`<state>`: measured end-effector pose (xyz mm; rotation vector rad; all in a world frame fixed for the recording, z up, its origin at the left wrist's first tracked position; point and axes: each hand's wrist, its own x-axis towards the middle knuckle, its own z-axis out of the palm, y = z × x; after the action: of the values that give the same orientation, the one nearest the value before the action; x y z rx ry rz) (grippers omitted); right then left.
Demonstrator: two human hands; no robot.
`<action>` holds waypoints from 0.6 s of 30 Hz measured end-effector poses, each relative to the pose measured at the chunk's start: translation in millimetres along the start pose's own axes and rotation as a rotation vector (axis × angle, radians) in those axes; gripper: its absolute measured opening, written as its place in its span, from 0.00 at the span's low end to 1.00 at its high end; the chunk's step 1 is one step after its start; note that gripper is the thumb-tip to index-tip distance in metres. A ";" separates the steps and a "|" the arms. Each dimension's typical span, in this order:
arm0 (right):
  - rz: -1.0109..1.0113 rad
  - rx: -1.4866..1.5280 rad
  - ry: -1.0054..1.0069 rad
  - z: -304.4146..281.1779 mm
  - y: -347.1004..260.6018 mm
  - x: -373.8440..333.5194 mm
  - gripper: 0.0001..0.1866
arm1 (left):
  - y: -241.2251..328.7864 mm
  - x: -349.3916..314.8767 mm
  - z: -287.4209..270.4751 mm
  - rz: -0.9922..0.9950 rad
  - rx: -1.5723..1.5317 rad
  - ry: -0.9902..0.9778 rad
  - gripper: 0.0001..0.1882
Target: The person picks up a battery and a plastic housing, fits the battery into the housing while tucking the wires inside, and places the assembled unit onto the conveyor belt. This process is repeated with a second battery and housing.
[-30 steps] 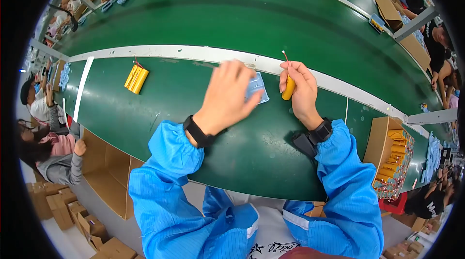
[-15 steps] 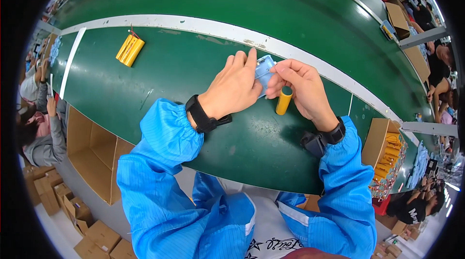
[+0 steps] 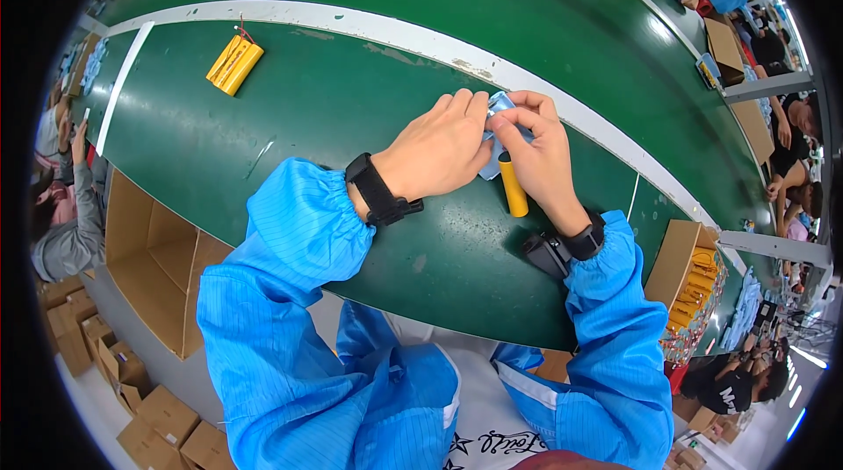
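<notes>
A small light-blue plastic case (image 3: 499, 103) is held just above the green bench, partly hidden by my fingers. My left hand (image 3: 436, 147) is closed along its left side, the back of the hand facing up. My right hand (image 3: 543, 155) grips the case from the right, with bent fingers at its upper end and the thumb on its face. Below the right thumb a yellow cylindrical battery (image 3: 514, 191) slants down to the right, its dark end up by the fingers. Whether it is wired to the case is hidden.
A yellow battery pack (image 3: 234, 66) with red wires lies on the bench (image 3: 351, 75) at the far left. On the right stands a cardboard box (image 3: 672, 263) of similar packs. An open carton (image 3: 145, 250) sits below the left edge. Other people work at both sides.
My right hand has closed further over the case's upper end, covering more of it. The yellow battery now leans the other way. The whole view has shifted slightly.
</notes>
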<state>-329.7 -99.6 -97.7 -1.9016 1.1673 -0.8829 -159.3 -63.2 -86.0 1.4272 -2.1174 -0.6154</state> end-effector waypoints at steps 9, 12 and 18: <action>-0.021 -0.052 -0.027 -1.5 1.7 0.5 0.06 | -3.9 2.4 4.4 0.087 0.010 0.091 0.15; -0.043 -0.095 -0.036 -3.8 -0.5 0.8 0.05 | -3.7 3.9 5.4 0.101 0.009 0.084 0.14; -0.024 -0.122 -0.081 -9.2 -3.2 2.0 0.05 | -3.0 3.8 6.9 0.106 0.003 0.082 0.15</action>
<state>-335.3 -102.5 -90.0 -2.0345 1.1751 -0.7552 -162.7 -67.2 -92.6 1.3098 -2.1149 -0.5050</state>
